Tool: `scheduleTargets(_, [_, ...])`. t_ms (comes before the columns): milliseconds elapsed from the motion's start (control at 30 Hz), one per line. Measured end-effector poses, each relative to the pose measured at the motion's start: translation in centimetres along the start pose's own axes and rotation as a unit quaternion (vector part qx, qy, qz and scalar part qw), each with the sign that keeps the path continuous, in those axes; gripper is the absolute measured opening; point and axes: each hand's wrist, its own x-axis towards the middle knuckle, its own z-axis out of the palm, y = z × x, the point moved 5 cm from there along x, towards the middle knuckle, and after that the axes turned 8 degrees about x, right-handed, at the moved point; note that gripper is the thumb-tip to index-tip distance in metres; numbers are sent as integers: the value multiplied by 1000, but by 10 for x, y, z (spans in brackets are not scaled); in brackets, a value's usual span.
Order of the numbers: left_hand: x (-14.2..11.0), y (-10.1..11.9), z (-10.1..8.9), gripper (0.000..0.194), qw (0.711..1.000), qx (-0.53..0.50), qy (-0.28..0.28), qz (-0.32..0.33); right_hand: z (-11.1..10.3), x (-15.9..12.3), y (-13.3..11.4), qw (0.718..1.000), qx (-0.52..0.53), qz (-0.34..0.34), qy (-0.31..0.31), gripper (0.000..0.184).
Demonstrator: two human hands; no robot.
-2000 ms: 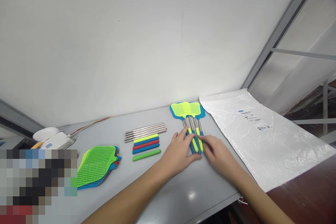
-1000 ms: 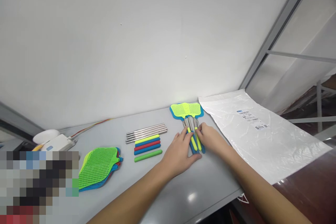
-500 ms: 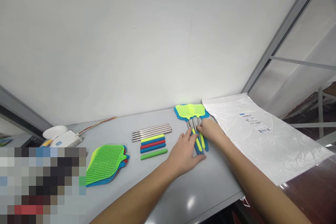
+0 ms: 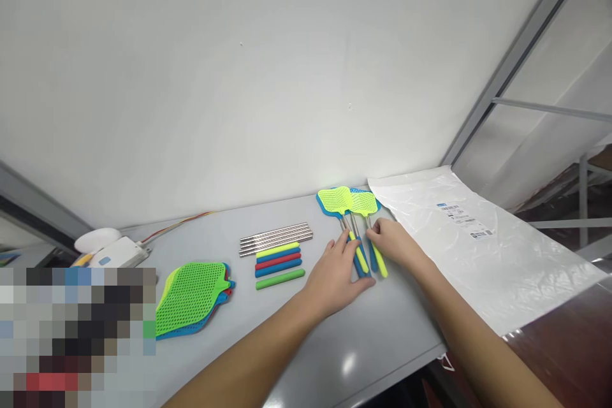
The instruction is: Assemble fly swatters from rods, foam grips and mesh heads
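Several assembled fly swatters lie overlapped at the right of the table, yellow-green heads over blue ones. My right hand (image 4: 393,241) pinches a yellow-green fly swatter (image 4: 364,204) near the top of its handle, with a blue handle close beside it. My left hand (image 4: 333,277) rests with fingers and thumb spread, its fingertips on the handles of the left yellow-green fly swatter (image 4: 335,198) and the blue ones under it. Part of those handles is hidden by the left fingers.
Left of my hands lie metal rods (image 4: 275,239) and loose coloured handles (image 4: 278,264). Farther left is a stack of swatter heads (image 4: 194,296). A white plastic bag (image 4: 430,255) covers the table's right end. A white device (image 4: 122,254) with wires stands at the back left.
My right hand has shifted slightly right with the right yellow-green swatter. Its head has slid apart from the other one, and its handle now slants outward. My left hand stays nearly in place.
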Motion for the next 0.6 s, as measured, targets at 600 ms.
scheduleTargets(600, [1,-1,0,70,1000,3,5,5,3,-12,-5,999,32,-30,-31,13])
